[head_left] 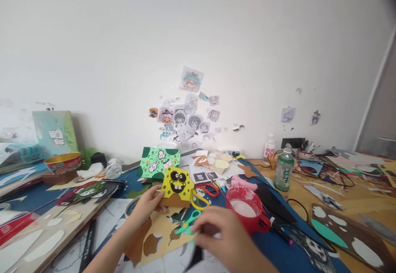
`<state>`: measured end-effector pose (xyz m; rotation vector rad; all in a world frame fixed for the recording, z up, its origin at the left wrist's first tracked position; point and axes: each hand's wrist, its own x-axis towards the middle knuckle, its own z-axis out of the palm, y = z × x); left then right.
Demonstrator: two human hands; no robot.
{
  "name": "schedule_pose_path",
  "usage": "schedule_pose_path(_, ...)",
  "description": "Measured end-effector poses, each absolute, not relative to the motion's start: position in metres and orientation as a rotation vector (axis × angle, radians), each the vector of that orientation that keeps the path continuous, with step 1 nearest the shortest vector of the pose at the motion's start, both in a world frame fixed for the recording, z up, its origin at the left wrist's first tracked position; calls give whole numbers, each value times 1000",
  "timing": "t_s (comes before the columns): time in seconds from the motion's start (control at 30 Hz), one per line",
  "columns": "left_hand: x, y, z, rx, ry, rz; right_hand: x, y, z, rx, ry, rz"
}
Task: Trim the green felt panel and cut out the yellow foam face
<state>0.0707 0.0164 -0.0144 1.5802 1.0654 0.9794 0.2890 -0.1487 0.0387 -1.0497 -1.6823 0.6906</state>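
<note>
My left hand (151,200) has its fingers and thumb closed on the lower left edge of a yellow cartoon card (177,184) with big eyes, white teeth, green spots and a brown bottom. The card is tilted upright, facing me. My right hand (219,231) is closed in a pinch, with a dark black piece (195,258), apparently paper, hanging below its fingertips. Mint-green scissors (186,225) lie just left of that hand, over cut tan paper (165,240). Behind the yellow card leans a green card (159,162) with white rabbit figures.
A red cup (244,202) with whitish contents stands right of my right hand, near red-handled scissors (208,189). Further right are a green-tinted bottle (284,169) and a brown cut-out panel (346,236). A board (71,223) with paper pieces and a black marker (88,244) lie left.
</note>
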Motion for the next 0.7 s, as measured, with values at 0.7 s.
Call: schedule_pose_path(0.7, 74, 26, -34, 1788, 1136, 915, 212, 20, -49, -1161, -1165, 809)
